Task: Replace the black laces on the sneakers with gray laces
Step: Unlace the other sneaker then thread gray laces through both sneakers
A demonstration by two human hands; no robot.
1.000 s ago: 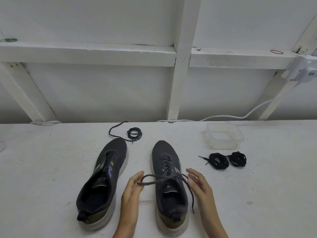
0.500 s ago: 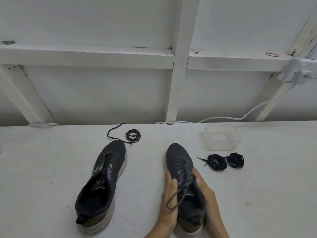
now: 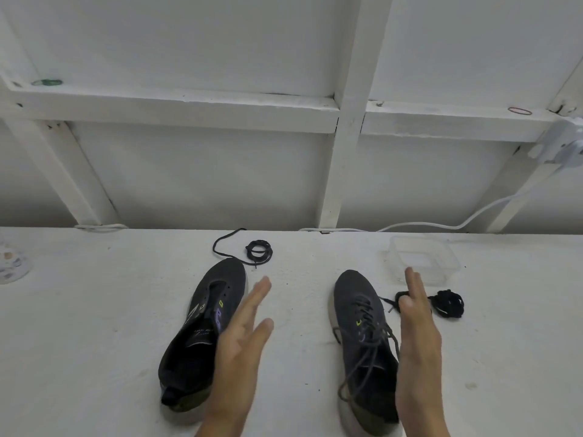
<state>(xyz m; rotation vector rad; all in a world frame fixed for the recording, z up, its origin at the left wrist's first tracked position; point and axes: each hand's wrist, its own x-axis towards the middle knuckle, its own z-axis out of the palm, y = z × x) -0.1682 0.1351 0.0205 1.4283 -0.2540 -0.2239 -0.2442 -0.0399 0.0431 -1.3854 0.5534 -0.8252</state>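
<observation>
Two dark sneakers stand on the white table. The left sneaker (image 3: 202, 335) has bare eyelets and no lace. The right sneaker (image 3: 362, 342) carries a gray lace (image 3: 366, 351) whose loose ends trail toward its heel. My left hand (image 3: 243, 351) hovers open between the sneakers, next to the left one. My right hand (image 3: 416, 339) is open, just right of the laced sneaker, holding nothing. One coiled black lace (image 3: 257, 250) lies beyond the left sneaker. Two bundled black laces (image 3: 446, 302) lie right of the right sneaker, one partly hidden by my right fingers.
A clear plastic container (image 3: 424, 258) stands at the back right of the table (image 3: 94, 326). A white cable (image 3: 441, 225) runs along the back edge to a wall socket (image 3: 561, 146). White wooden framing rises behind. A small clear object (image 3: 11, 263) sits at the far left.
Both hands have let go of the right sneaker, which they had shifted to the right. The left hand moved left toward the unlaced sneaker. The right hand lifted forward beside the shoe.
</observation>
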